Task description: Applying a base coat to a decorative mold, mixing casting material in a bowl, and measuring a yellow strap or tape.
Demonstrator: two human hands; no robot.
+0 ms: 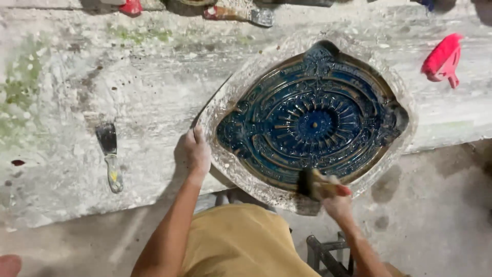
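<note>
1. Right hand (335, 201), fingers curled tight around a paintbrush (313, 184), sets its dark bristles on the near rim of the mould.
2. Left hand (197, 151), fingers loosely bent, grips nothing and presses against the mould's left edge.
3. The blue ornamental mould (312, 118) (oval, in a pale crusted casing) lies overhanging the workbench (102, 77).
4. A putty knife (109, 156) lies well left; a red scraper (443, 59) lies far right.

A plaster-crusted grey workbench (154, 87) stands over a stained concrete floor (441, 205).
</note>
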